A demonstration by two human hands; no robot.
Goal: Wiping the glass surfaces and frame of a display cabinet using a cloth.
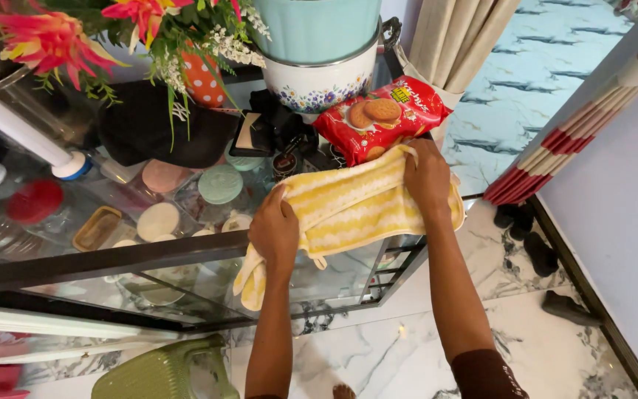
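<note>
A yellow and white striped cloth (348, 210) lies spread on the glass top of a table (112, 258), one end hanging over the front edge. My left hand (275, 229) presses on the cloth's near left part. My right hand (428, 177) grips its far right corner, right beside a red packet of biscuits (378, 118).
Stacked pots, a teal one (315, 29) on a white flowered one (319, 85), stand behind the packet. Artificial flowers (112, 37), a black cloth (149, 125), round lids and jars fill the left. A green plastic stool (164, 369) and dark sandals (537, 251) sit on the marble floor.
</note>
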